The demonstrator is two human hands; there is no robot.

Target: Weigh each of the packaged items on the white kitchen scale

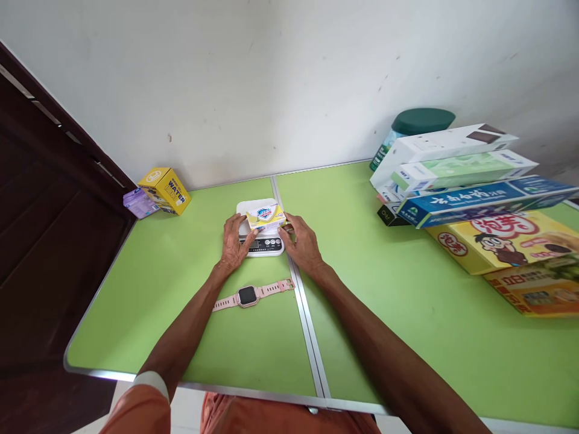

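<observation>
A yellow and white soap box (265, 217) lies on the platform of a white kitchen scale (243, 207). My left hand (234, 243) grips the box's left end, its thumb at the near left corner. At the other end, my right hand (302, 242) holds the box between thumb and fingers. Below the box, part of the scale's display and its round buttons show; the left thumb covers some of that panel. Nearer to me, a pink smartwatch (246, 295) lies stretched out with its dark screen up.
On the left by the wall stand a yellow box (168, 191) and a purple pack (139, 204). To the right is a pile of cartons, including a blue toothpaste box (484, 201) and a yellow snack box (511, 241). Behind them stands a green-lidded container (423, 121). A metal seam crosses the green table (384, 337).
</observation>
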